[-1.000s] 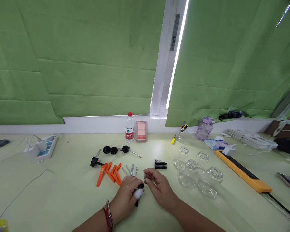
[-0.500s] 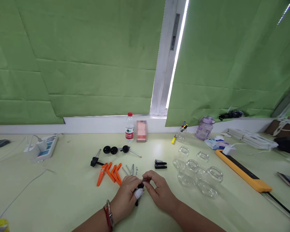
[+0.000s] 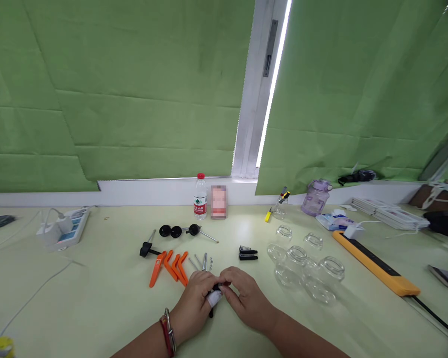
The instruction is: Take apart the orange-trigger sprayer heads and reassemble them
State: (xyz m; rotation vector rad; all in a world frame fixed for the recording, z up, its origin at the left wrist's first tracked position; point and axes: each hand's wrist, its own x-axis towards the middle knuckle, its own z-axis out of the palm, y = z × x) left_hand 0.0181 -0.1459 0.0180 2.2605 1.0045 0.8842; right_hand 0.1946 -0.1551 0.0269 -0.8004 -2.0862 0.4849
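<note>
Left hand [image 3: 196, 298] and right hand [image 3: 246, 296] meet at one small black part [image 3: 217, 287]

The left hand is closed around the black part, its thumb covered by a white wrapping [image 3: 214, 299]. Of the right hand, the thumb and forefinger are bent toward each other at the upper end of this part; whether they pinch the part itself or some tiny piece, one cannot tell. The black part is dark and appears rounded at the top, and a narrow end comes out below the left thumb. Its middle is hidden by the fingers. It is well apart from the back edge of the worktop [image 3: 108, 298], and whether it touches the surface is not clear.

Farther toward the back edge, just beyond the right hand, two black pieces [image 3: 248, 257] lie side by side, with coil springs showing on them. Near the left hand are slim metal rods [image 3: 204, 261], tiny metal bits [image 3: 211, 264] and, on the left, bent orange pieces [image 3: 157, 271]. Clear vessels [image 3: 332, 268] are grouped to the right of the right hand.
</note>
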